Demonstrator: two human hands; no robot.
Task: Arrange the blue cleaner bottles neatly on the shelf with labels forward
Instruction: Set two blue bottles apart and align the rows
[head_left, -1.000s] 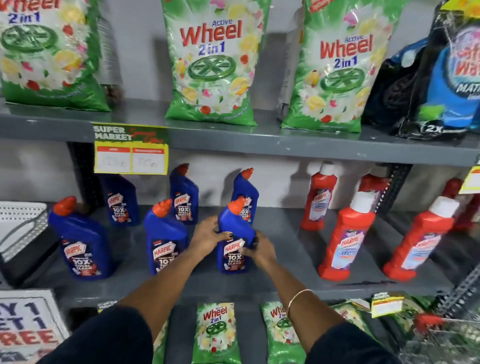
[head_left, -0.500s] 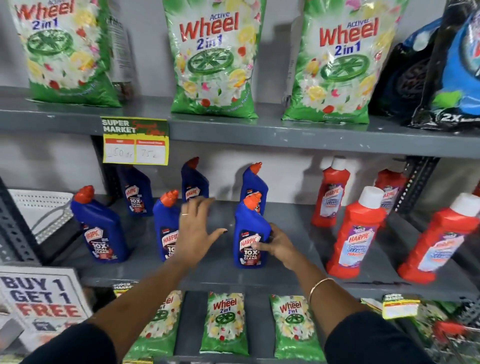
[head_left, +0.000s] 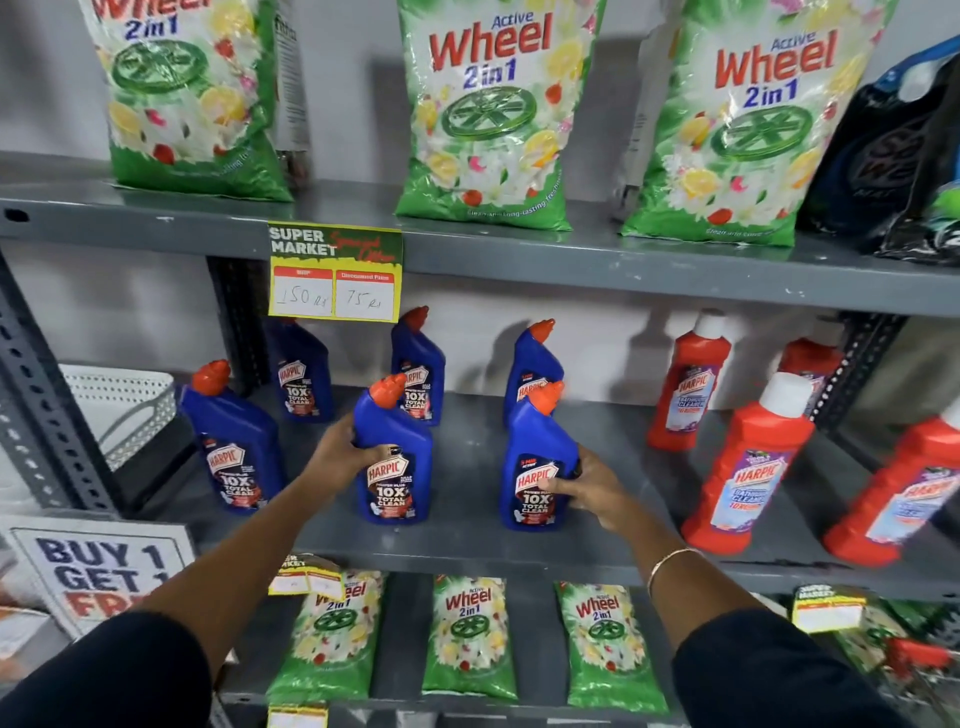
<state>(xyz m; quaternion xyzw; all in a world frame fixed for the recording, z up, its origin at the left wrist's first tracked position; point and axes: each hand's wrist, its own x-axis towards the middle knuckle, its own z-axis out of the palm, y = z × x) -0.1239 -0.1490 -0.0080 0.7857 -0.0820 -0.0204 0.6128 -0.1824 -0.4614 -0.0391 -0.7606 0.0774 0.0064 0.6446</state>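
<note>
Two front bottles, labels forward (I see both): left hand (head_left: 340, 454) clasps the middle bottle (head_left: 393, 457), right hand (head_left: 587, 486) clasps its neighbour (head_left: 537, 467), on the grey shelf (head_left: 467, 540).

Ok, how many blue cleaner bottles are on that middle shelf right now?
6. Front row: far-left bottle, one in the left hand, one in the right hand. Back row: left, middle, right. More could be hidden behind.

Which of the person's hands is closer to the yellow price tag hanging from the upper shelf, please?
The left hand: it grips a blue Harpic bottle almost directly below the price tag. The right hand is farther right, on another bottle.
</note>
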